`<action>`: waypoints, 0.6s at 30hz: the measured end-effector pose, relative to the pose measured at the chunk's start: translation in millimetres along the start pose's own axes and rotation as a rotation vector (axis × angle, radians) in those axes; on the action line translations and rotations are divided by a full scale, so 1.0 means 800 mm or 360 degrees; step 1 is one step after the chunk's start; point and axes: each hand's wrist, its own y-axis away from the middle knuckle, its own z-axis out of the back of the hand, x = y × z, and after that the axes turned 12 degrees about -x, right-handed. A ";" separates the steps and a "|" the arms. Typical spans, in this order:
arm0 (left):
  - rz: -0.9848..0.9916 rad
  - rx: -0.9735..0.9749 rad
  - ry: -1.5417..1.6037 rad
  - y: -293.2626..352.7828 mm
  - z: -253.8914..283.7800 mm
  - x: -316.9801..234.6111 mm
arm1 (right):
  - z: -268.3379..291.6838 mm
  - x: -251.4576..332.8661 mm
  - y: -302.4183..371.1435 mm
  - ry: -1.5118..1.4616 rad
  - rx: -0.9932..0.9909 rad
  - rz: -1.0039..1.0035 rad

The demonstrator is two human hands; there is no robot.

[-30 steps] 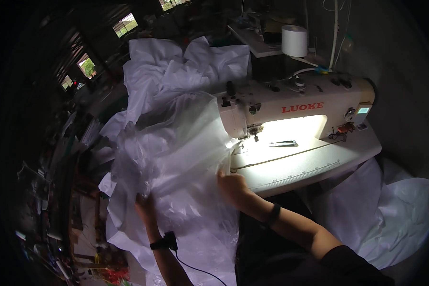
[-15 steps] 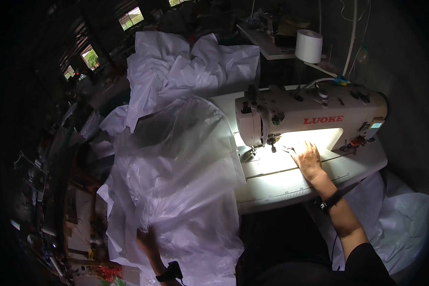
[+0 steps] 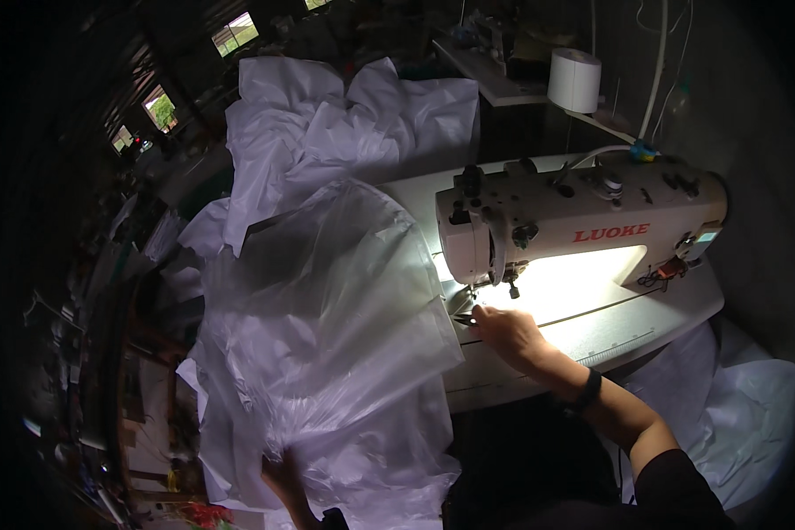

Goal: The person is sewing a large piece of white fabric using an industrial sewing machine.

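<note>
Thin white sheeting (image 3: 336,331), partly see-through, hangs over the left end of the sewing machine bed and down my left side. My left hand (image 3: 281,470) grips a bunch of it low down; creases fan out from there and the fingers are mostly hidden. My right hand (image 3: 511,336) is closed around what look like small thread snips (image 3: 465,319). Their dark tips point left at the sheeting's edge, just in front of the presser foot. The white sewing machine (image 3: 548,208) has its lamp lit over the bed (image 3: 539,344).
More white sheeting (image 3: 300,115) is heaped behind the machine's left side, and another length (image 3: 742,415) hangs at the lower right. A white thread cone (image 3: 575,81) stands at the back. Dim shelves and clutter line the left.
My right hand has moved left and nearer, from the lit bed under the machine arm to the sheeting's edge, now with the snips in it. My left hand has shifted slightly down, still gripping the sheeting.
</note>
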 end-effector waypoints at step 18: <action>-0.0067 0.0020 -0.0042 0.058 0.039 0.121 | 0.023 0.004 0.003 0.0173 0.0122 0.0119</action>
